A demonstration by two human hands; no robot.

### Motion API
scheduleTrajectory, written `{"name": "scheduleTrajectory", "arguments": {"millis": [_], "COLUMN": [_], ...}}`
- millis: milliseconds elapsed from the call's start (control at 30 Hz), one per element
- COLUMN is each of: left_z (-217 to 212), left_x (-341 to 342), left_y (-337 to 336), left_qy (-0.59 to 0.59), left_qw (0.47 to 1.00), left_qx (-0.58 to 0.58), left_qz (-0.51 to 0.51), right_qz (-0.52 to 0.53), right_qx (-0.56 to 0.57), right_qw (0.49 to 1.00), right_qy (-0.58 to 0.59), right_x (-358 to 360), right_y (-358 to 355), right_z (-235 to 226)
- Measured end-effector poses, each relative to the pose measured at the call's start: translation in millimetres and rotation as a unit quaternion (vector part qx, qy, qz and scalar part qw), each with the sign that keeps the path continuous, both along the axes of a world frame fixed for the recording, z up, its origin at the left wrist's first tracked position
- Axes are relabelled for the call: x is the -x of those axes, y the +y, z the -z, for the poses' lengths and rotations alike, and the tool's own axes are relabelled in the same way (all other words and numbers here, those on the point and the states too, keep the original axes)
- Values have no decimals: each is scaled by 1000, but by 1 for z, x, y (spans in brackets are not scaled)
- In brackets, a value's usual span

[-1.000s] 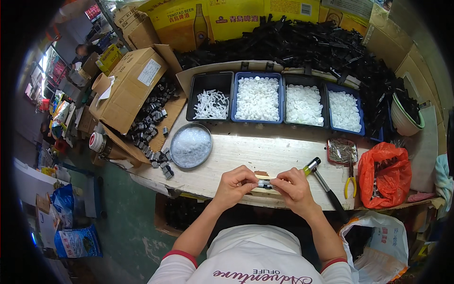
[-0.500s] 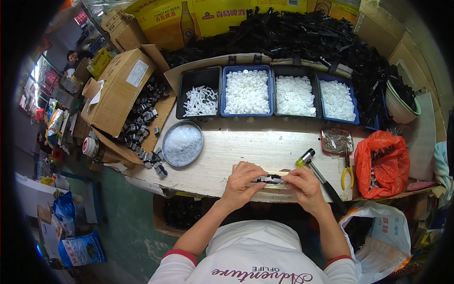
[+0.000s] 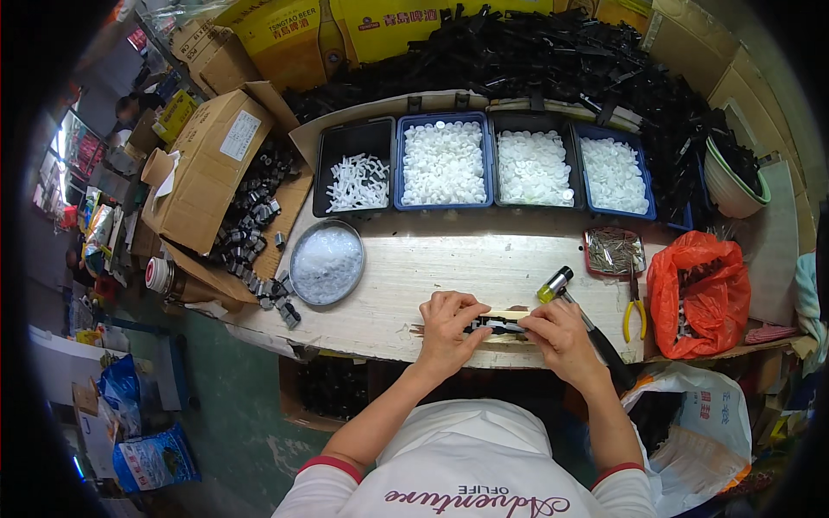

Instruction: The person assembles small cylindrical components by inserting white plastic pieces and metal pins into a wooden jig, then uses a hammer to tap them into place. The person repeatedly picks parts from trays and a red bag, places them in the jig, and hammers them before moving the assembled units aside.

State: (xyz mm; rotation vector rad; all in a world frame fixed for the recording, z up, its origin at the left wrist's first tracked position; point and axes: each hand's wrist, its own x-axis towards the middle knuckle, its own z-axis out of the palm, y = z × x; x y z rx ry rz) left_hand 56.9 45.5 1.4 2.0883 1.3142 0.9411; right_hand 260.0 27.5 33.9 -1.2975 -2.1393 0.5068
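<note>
At the front edge of the bench, my left hand [image 3: 451, 332] grips the left end of a small black plastic part [image 3: 496, 320] with a pale strip along its middle. My right hand [image 3: 560, 338] pinches the same part from the right, its thumb and forefinger closed at that end. The fingers cover both ends. A pale yellow strip [image 3: 509, 314] lies just behind the part. Right behind my right hand rests a hammer [image 3: 596, 337], its black handle pointing toward me. Yellow-handled pliers [image 3: 635, 319] lie farther right.
Trays of white plastic pieces [image 3: 444, 164] line the back, before a heap of black parts [image 3: 518, 56]. A round dish [image 3: 326, 262] and a carton [image 3: 207, 168] spilling dark parts stand left. A red tray of metal pins [image 3: 615, 252] and a red bag [image 3: 699, 293] are right.
The view has shifted slightly. My left hand's fingers have moved a little on the black part, and more of it shows between the hands. My right hand keeps its pinch.
</note>
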Motion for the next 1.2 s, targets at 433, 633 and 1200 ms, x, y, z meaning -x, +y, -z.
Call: {"name": "scheduleTrajectory", "arguments": {"millis": [433, 633, 1200], "left_z": [0, 0, -1], "left_x": [0, 0, -1], "left_y": [1, 1, 1], "left_qy": [3, 1, -3], "left_qw": [1000, 1000, 1000], "left_qx": [21, 17, 5], "left_qz": [-2, -2, 1], "right_qz": [-34, -76, -62], "right_qx": [21, 53, 43], "right_qw": [999, 994, 994], "right_qy": [15, 55, 77], "right_x": [-3, -7, -3], "right_y": [8, 12, 18], "right_z": [1, 2, 13]}}
